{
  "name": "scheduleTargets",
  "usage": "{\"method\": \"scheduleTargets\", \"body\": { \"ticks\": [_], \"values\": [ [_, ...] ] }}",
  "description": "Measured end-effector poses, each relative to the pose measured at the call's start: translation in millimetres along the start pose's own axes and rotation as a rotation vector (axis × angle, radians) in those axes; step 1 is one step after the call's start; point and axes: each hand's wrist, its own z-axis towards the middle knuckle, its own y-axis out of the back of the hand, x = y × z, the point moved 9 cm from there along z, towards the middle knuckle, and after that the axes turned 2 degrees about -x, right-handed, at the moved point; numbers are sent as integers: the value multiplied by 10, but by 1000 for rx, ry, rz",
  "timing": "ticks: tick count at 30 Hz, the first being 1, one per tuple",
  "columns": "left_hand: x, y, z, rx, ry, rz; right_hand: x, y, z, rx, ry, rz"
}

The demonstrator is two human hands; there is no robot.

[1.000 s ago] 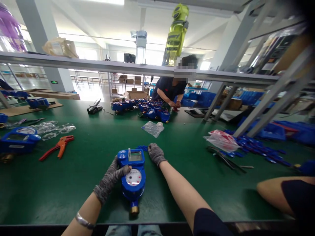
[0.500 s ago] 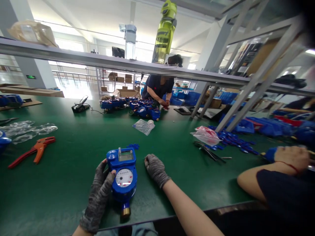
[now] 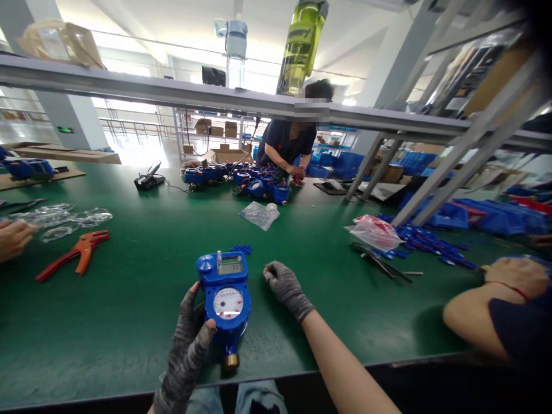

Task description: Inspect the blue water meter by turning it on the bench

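Head view: blue water meter (image 3: 227,298) lies flat on the green counter (image 3: 129,322), near its front edge, dial and small display facing up, brass threaded end (image 3: 230,361) pointing toward the person. Gloved left hand (image 3: 190,336) rests against the meter's lower left side, thumb on the blue housing by the dial, fingers loosely curled around it rather than clamped. Gloved right hand (image 3: 284,286) lies just beside the meter on the counter, loosely closed and grasping nothing, apart from the housing. Judging by the brass fitting and thick body, the meter is probably heavy and rigid, its plastic cover smooth enough to slip in knit gloves; the dial window and display look like the fragile parts, so a grip around the sides of the body or at the brass end seems safest. Orange cutters (image 3: 73,259) lie well to the left, a clear bag (image 3: 259,214) further back, and another person's forearm (image 3: 483,310) rests at right
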Motion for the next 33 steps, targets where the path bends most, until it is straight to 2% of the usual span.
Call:
{"method": "scheduleTargets", "body": {
  "ticks": [3,5,8,10,14,18,21,24,29,33],
  "values": [
    [13,4,-4,4,5,-28,312,180,-115,20,91,350],
    [-5,-14,-15,25,-15,-35,632,276,-239,77,174,437],
    [-30,-38,-25,45,-37,-44,1028,340,-387,119,253,342],
    [-24,-40,-20,39,-29,-43,1166,332,-426,111,275,227],
    [15,-25,0,28,-11,-28,1216,284,-404,95,257,75],
    [60,-16,8,43,-12,3,1257,266,-369,135,227,-25],
    [86,-35,16,32,-9,8,1343,276,-363,155,244,-130],
    [99,-69,24,-14,-1,-79,1392,287,-395,156,297,-235],
    [105,-107,11,-80,17,-151,1384,314,-583,144,454,-200],
    [99,-113,-12,-89,27,-175,1309,272,-684,165,406,-255]
  ]
}}
